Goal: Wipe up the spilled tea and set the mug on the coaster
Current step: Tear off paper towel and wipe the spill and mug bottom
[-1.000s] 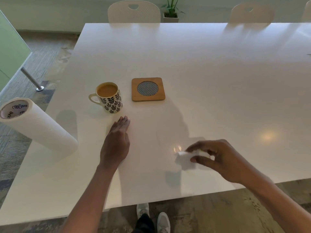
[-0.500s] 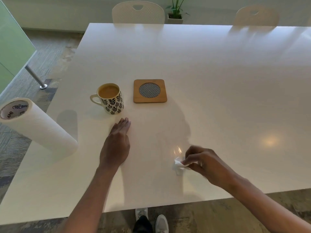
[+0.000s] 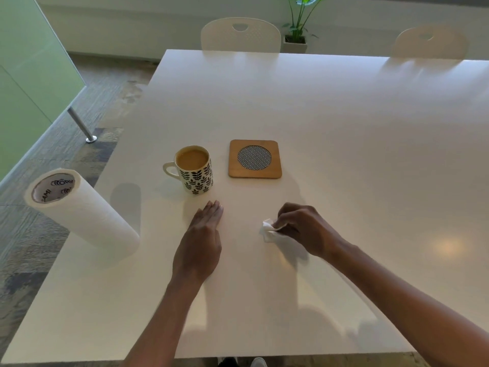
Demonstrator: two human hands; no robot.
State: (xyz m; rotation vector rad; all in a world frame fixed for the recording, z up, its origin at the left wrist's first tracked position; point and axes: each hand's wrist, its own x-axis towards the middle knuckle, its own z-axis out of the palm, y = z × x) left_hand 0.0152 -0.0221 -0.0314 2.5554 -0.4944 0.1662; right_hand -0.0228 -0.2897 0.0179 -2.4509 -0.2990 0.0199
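two bare hands are working over a white table [image 3: 344, 123] that is filling most of the frame. the right hand [image 3: 304, 229], right of centre and low in the frame, is pinching a crumpled white paper towel piece [image 3: 268, 230] between closed fingers and pressing it against the tabletop. the left hand [image 3: 201, 242], just left of centre, is lying flat and empty with its fingers stretched out, palm down on the table, gripping nothing.

above the left hand, a leaf-patterned mug [image 3: 195, 169] is standing upright on the bare table, nearly full of milky tea, its handle pointing toward the left of the frame. just beside it, to the right and not touching, a square wooden coaster [image 3: 255, 158] with a round woven centre is sitting with nothing on it. a paper towel roll [image 3: 79, 210] is standing at the left edge of the frame, near the table's corner.

judging progress: the wiping seems to be nearing its end, since no tea puddle is showing on the glossy surface around the towel, though glare is making thin wet patches hard to rule out. the second part is not yet done, as the mug is standing off the coaster. what is left appears to be finishing any last wipe, then lifting the full mug carefully and setting it on the coaster.

at the top of the frame, two pale chairs [image 3: 240, 35] and a potted plant [image 3: 299, 25] are standing behind the table.
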